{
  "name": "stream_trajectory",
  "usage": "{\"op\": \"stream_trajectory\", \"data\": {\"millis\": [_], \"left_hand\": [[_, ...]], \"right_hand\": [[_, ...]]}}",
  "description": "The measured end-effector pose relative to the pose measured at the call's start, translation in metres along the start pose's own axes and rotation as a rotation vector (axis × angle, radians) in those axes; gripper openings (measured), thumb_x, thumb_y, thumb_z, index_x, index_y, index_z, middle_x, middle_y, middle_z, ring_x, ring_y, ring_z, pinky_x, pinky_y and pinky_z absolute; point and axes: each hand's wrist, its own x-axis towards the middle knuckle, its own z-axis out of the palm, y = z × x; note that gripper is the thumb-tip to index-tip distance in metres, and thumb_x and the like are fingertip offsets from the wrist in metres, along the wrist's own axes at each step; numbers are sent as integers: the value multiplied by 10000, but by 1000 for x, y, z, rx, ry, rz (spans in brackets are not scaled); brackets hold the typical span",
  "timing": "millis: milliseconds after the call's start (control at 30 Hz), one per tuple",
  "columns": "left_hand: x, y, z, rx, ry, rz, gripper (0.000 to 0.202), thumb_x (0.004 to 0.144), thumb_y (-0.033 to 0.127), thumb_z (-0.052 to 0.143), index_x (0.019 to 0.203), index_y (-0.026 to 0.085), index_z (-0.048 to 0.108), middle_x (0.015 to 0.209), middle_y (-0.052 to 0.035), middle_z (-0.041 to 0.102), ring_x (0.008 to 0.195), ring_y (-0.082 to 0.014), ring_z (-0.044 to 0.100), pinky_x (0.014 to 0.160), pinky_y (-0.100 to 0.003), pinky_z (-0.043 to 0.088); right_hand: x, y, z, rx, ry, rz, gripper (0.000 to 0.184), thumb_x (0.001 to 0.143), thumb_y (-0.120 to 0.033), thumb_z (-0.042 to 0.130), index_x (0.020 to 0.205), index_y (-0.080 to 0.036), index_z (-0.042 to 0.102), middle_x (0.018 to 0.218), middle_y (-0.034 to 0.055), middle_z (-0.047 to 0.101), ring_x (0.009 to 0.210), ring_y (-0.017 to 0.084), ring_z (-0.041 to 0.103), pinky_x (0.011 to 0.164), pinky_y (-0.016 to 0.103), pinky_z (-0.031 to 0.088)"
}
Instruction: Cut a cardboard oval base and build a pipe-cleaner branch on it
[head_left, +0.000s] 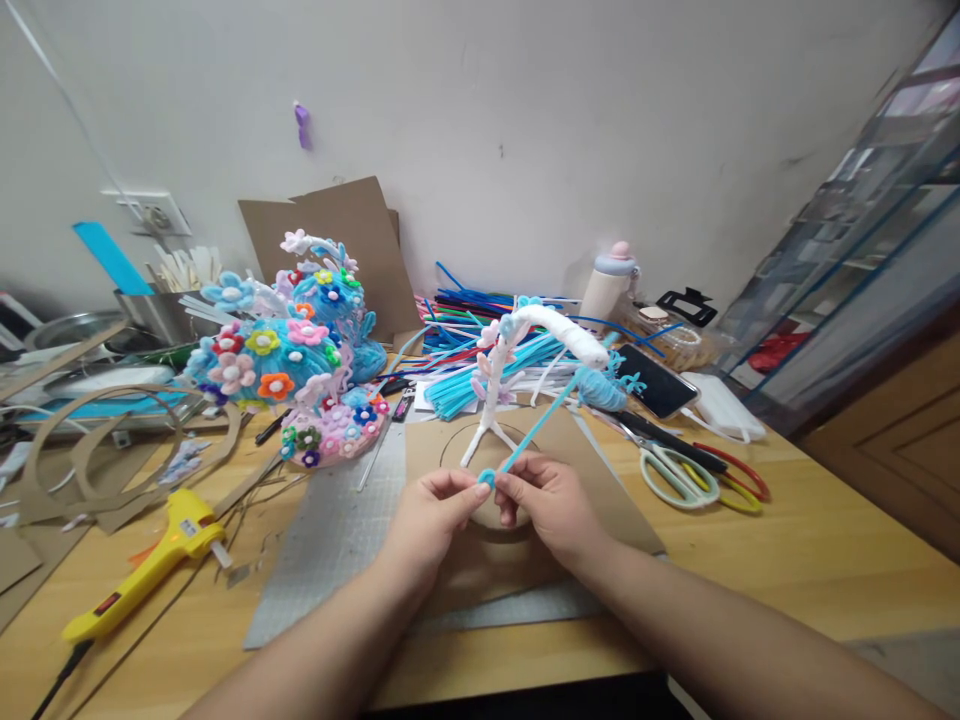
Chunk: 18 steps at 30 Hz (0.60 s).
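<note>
Between both hands I hold a light-blue pipe cleaner (pixel 541 422), one end coiled into a small loop, the other slanting up to the right. My left hand (pixel 442 505) pinches the coiled end. Just right of it, my right hand (pixel 547 500) grips the straight length close to the coil. Behind my hands stands a white wrapped stem (pixel 491 390) with a thick curved top and small pink and blue flowers along it. Its splayed foot rests over a circle drawn on a cardboard sheet (pixel 615 500).
A decorated flower piece (pixel 292 350) stands at left, near a yellow glue gun (pixel 150 560). Pipe cleaners (pixel 465 385) lie behind the stem. Scissors (pixel 675 475), a phone (pixel 654 380) and a bottle (pixel 607 290) are at right. A grey cutting mat (pixel 322 560) lies under the cardboard.
</note>
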Motion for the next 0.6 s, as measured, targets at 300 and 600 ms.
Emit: {"op": "stream_trajectory", "data": {"millis": [300,600], "left_hand": [[-3,10,-2,183,-11,110,241,594,353,761,561,144,645,601,-16,603,528,-104,463,512,-221,325],[-1,9,-11,494,-164,23,177,618,290,701,545,145,630,508,13,524,487,-103,410,481,-223,278]], "right_hand": [[4,-6,-10,-65,-121,96,337,688,-468,711,622,-149,626,572,-8,630,452,87,566,466,215,471],[9,-11,-23,-232,-431,222,305,700,-415,709,601,-139,621,517,-11,617,447,93,576,457,201,451]]}}
